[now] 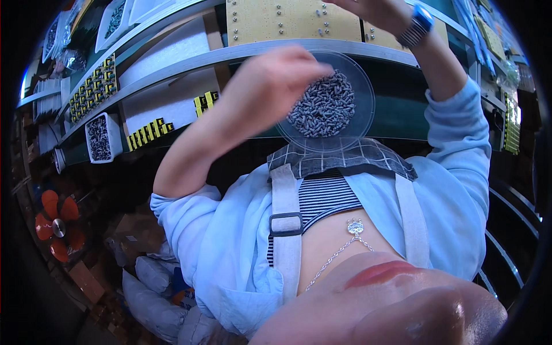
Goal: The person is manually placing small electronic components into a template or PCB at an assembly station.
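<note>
A clear round dish holding a heap of small grey screws sits at the edge of the workbench. My left hand reaches in from the left, its fingers pinched together with the tips in the upper left of the heap. My right hand is raised at the top edge over a yellow board studded with screws. Most of that hand is cut off by the frame. A blue watch is on its wrist. Both arms wear light blue sleeves.
White trays of dark parts and rows of yellow-and-black components lie on the curved shelves at left. A second yellow board lies behind the dish. An orange fan and grey sacks are on the floor at lower left.
</note>
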`<state>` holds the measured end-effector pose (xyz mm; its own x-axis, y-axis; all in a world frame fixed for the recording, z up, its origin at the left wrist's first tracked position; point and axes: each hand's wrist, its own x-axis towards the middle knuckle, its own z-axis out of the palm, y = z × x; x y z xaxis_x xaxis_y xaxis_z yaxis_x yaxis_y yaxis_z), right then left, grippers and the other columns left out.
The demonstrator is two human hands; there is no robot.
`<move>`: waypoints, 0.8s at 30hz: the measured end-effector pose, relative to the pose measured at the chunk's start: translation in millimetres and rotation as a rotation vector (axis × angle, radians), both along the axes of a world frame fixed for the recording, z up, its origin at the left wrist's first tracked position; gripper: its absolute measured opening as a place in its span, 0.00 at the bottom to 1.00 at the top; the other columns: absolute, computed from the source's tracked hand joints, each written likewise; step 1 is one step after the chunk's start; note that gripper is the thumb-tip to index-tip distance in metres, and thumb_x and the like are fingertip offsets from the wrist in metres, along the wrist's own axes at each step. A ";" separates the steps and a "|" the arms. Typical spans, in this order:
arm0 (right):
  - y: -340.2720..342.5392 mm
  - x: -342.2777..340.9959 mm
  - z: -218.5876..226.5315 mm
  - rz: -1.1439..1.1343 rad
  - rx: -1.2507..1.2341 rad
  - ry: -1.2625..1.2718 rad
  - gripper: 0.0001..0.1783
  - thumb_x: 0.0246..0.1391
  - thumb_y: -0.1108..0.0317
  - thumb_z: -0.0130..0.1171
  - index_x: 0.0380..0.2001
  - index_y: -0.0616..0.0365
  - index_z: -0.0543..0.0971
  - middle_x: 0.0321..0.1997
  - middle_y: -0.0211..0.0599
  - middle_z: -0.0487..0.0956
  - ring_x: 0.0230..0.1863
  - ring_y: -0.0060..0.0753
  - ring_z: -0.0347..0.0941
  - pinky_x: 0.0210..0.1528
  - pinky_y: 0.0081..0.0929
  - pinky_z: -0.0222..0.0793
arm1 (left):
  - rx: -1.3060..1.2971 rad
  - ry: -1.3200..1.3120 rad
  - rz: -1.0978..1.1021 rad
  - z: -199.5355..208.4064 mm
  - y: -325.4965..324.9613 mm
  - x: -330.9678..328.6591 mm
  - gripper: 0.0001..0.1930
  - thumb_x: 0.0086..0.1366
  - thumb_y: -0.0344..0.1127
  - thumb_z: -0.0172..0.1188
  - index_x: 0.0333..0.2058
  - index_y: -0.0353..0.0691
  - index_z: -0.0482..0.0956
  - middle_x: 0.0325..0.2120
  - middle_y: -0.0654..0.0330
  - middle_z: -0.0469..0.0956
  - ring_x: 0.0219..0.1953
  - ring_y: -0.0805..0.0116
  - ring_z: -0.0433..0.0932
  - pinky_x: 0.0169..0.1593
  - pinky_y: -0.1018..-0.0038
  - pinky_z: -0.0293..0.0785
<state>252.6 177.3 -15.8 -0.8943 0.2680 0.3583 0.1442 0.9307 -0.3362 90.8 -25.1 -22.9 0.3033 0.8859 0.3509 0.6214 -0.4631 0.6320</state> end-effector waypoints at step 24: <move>-121.6 30.5 -34.8 0.280 -0.250 -0.249 0.08 0.57 0.69 0.59 0.40 0.55 0.77 0.39 0.36 0.77 0.40 0.42 0.77 0.41 0.33 0.74 | 0.045 0.257 0.518 -16.1 61.5 -49.3 0.07 0.56 0.29 0.63 0.32 0.33 0.83 0.27 0.48 0.81 0.31 0.51 0.80 0.38 0.64 0.76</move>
<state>283.1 55.7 -50.6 -0.9955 0.0545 0.0778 0.0036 0.8397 -0.5430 41.5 36.4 -39.1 -0.0855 0.9275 0.3640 0.9049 -0.0806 0.4179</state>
